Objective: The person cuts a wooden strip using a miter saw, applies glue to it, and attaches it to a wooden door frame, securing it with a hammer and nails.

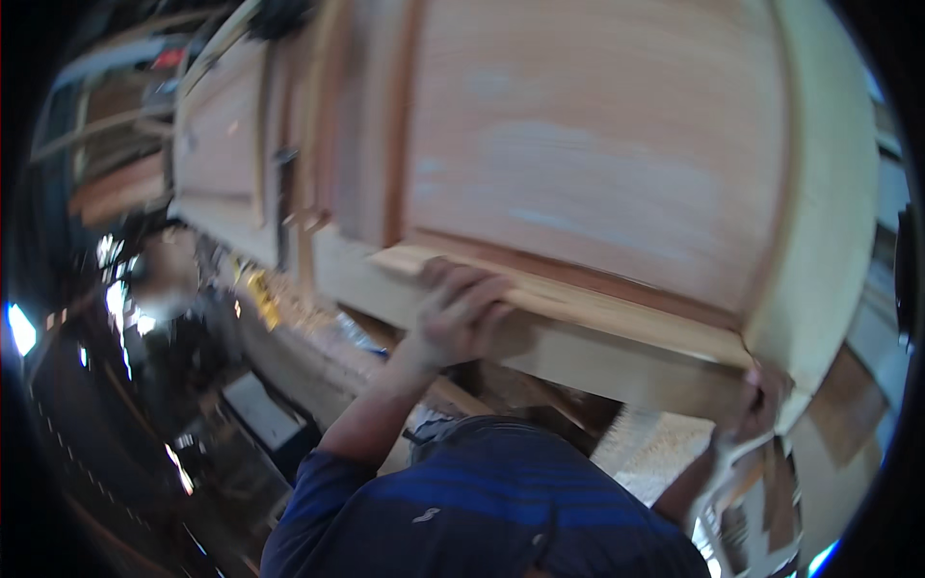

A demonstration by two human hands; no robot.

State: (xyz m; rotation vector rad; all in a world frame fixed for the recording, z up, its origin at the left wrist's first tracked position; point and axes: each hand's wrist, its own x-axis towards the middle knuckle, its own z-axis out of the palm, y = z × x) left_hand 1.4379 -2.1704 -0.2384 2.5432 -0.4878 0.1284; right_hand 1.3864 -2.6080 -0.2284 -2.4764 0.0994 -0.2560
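A pale wooden strip [617, 318] lies along the near edge of a large framed wooden panel [597, 173]. My left hand [464, 306] is closed over the strip towards its left end, the fingers curled across its top. At the other end, by the frame's right corner, my right hand [761, 397] grips the strip's end with bent fingers, somewhat blurred. The panel has a reddish-brown plywood face with whitish patches, and a light wood frame [829, 183] borders it. The undersides of both grips are hidden.
To the left stands another framed panel section [222, 144]. Wood shavings [665, 443] cover the floor below, where a yellow object [260, 297] lies. A dark-edged box with a pale top [262, 412] is at lower left. Boards [843, 405] lean at the right.
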